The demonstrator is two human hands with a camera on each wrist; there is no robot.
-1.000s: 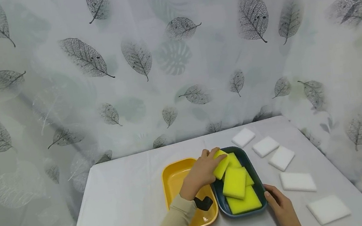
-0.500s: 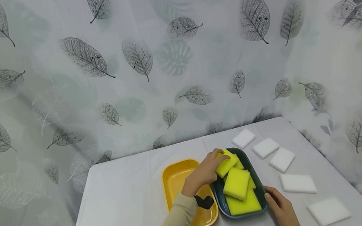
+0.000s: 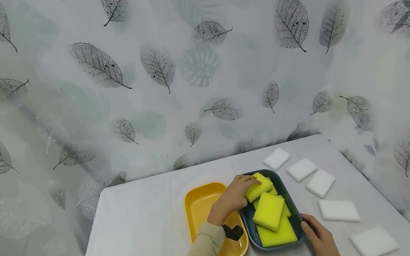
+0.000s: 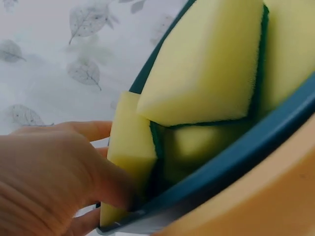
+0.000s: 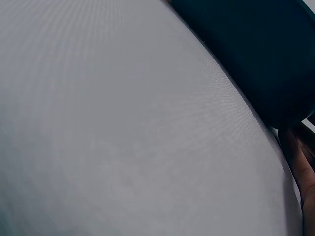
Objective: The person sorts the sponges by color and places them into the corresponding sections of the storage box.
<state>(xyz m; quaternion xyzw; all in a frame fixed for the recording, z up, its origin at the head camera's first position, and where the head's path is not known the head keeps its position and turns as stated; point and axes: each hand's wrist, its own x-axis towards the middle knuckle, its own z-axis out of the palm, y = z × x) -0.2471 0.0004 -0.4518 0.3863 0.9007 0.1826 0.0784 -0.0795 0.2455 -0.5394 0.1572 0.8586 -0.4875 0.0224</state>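
Note:
My left hand (image 3: 235, 195) pinches a yellow sponge (image 3: 258, 186) at the far end of a dark blue-green tray (image 3: 292, 194). The left wrist view shows the thumb on the near side of this sponge (image 4: 130, 142) and fingers round its other side. Several more yellow sponges lie heaped in the tray, one tilted sponge (image 3: 269, 211) on top; in the left wrist view a sponge (image 4: 206, 64) shows a dark green scouring side underneath. My right hand (image 3: 320, 239) touches the tray's right wall near its front corner, fingers fairly straight.
A yellow-orange tray (image 3: 189, 214) stands against the left side of the dark one, under my left forearm. Several white foam blocks (image 3: 338, 210) are spread in a row along the right of the white-covered table (image 3: 133, 236). A leaf-print curtain (image 3: 182, 82) hangs behind.
The sponge in my left hand has gone from standing steeply to lying flatter on the heap, slightly to the right. My right hand stays at the tray's side.

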